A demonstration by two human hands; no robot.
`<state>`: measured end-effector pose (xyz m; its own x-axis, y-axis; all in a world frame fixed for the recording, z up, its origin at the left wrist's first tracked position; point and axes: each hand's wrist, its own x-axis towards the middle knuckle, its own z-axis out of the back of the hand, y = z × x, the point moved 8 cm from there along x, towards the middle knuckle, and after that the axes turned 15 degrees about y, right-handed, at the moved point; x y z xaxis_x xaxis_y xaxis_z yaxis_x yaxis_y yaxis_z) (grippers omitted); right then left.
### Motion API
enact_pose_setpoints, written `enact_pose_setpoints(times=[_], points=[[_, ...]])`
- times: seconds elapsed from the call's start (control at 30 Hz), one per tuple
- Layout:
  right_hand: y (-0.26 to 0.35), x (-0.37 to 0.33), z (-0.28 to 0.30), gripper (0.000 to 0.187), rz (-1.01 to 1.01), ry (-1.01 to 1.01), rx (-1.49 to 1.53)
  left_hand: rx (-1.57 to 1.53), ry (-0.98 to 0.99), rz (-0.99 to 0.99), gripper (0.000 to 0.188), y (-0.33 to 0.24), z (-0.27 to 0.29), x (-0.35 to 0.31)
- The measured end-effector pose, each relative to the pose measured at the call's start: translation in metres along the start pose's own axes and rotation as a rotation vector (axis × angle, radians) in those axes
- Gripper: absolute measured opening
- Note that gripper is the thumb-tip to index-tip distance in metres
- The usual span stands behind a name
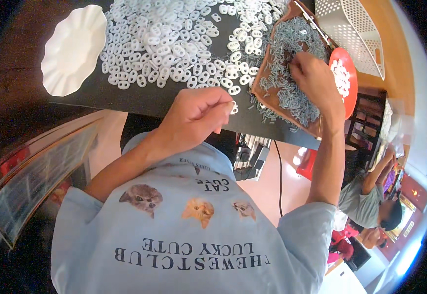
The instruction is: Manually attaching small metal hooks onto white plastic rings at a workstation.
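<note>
My left hand (196,117) is closed in a pinch on a small white oval plastic piece with two holes (234,108), held just off the front edge of the dark table. My right hand (314,78) reaches over a heap of small grey screws (299,41) lying on a brown cloth or tray (267,81). Its fingers are bent together, and whatever is between them is hidden. A large pile of the same white two-hole pieces (159,41) covers the table beyond my left hand, with looser ones scattered toward the screws.
A white scalloped dish (73,49) sits at the left of the dark table (174,100). At right are a red plate (349,98) of white pieces and a white perforated basket (350,29). Another person (370,203) is in the room at the right.
</note>
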<state>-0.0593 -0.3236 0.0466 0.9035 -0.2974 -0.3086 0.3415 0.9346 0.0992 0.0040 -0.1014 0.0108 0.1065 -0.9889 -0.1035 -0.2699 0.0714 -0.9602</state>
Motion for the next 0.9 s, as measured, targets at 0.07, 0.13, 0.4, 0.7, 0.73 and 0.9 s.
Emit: enact_pose_setpoints(times=[0.07,0.13,0.4,0.7,0.73,0.9], points=[[-0.002,-0.007,0.008,0.013,0.001,-0.032,0.044,0.012,0.008,0.01,0.017,0.0,0.0,0.0],[0.005,-0.015,0.02,0.012,0.009,-0.061,0.087,-0.019,-0.01,0.019,0.017,-0.008,0.001,-0.003],[0.095,-0.041,0.031,0.007,0.341,-0.16,0.646,-0.178,-0.016,-0.12,0.019,-0.021,0.001,0.012],[0.125,-0.041,0.024,0.011,0.38,-0.249,0.374,-0.254,-0.09,-0.128,0.027,-0.013,0.009,0.009],[0.126,-0.042,0.025,0.012,0.382,-0.275,0.334,-0.302,-0.08,-0.115,0.027,-0.012,0.009,0.01],[0.133,-0.044,0.029,0.018,0.394,-0.183,0.185,-0.44,-0.068,-0.095,0.024,-0.003,0.011,0.01]])
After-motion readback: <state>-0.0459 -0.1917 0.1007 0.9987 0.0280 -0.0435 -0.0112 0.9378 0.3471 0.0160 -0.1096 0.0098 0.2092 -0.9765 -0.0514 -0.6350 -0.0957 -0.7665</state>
